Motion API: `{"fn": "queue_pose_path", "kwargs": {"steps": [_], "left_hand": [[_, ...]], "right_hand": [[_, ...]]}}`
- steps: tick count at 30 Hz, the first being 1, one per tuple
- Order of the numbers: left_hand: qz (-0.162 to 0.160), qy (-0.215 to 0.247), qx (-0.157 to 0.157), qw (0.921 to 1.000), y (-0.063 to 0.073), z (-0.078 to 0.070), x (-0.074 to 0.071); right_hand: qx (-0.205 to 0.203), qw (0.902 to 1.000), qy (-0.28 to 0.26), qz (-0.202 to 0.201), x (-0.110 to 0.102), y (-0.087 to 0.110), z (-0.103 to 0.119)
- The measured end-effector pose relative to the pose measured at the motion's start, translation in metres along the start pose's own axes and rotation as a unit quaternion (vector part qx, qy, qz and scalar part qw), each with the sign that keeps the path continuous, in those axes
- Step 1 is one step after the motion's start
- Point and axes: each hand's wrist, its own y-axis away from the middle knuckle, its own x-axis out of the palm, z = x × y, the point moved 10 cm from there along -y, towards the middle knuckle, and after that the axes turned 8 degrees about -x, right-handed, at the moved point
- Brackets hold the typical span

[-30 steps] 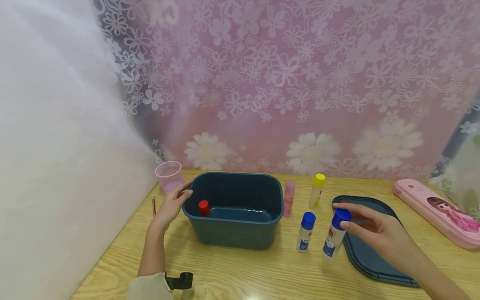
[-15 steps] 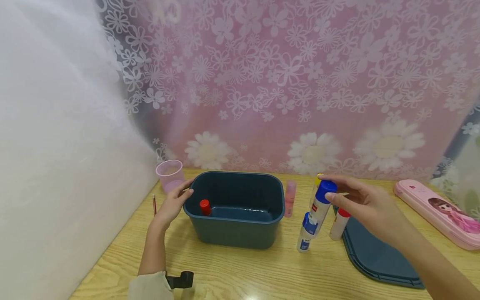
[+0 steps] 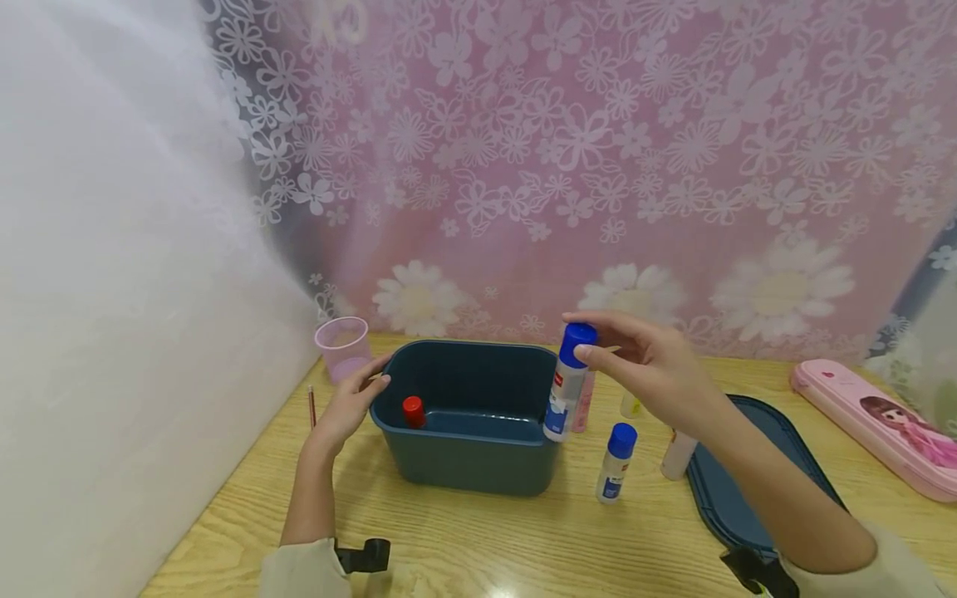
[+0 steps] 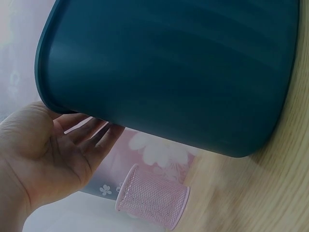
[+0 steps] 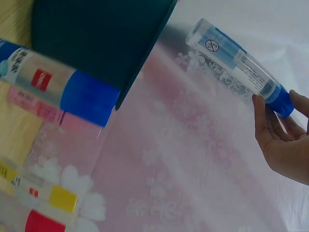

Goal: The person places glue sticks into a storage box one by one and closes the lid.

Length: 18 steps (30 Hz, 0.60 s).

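A dark teal plastic bin point(image 3: 471, 461) stands on the table, a red-capped tube point(image 3: 414, 412) inside it at the left. My left hand point(image 3: 351, 409) holds the bin's left end, thumb at the rim; in the left wrist view its fingers point(image 4: 96, 140) lie against the outer wall. My right hand point(image 3: 650, 361) pinches a clear glue stick point(image 3: 566, 392) by its blue cap, raised and slightly tilted at the bin's right rim. The right wrist view shows this glue stick point(image 5: 236, 63) held with fingertips and thumb. Another blue-capped glue stick point(image 3: 616, 463) stands right of the bin.
Behind the right hand stand a pink tube point(image 3: 583, 407), a yellow-capped glue stick point(image 5: 41, 188) and a red-capped one point(image 5: 43, 222). A teal lid point(image 3: 748, 498) and a pink pencil case point(image 3: 875, 423) lie right. A pink mesh cup point(image 3: 344, 349) and pencil point(image 3: 311, 407) are left.
My right hand has lifted the blue-capped glue stick and carried it left, from beside the lid to the bin's right rim. My left hand keeps its place on the bin.
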Motion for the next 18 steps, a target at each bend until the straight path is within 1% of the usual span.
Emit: {"fn": "queue_pose_path", "kwargs": {"steps": [5,11,15,18], "left_hand": [[0.001,0.004,-0.002,1.0,0.0,0.0,0.0],[0.003,0.007,-0.005,1.0,0.0,-0.002,0.001],[0.005,0.011,-0.005,0.9999,0.001,-0.002,0.001],[0.007,0.012,-0.005,0.9999,0.002,-0.002,0.001]], "right_hand": [[-0.013,0.9996,-0.022,0.009,0.018,-0.017,0.002],[-0.017,0.9986,-0.046,0.02,0.041,-0.035,-0.004],[-0.016,0.9984,-0.048,0.027,0.057,-0.044,-0.009],[-0.022,0.9985,-0.042,0.028,0.069,-0.05,-0.012]]}}
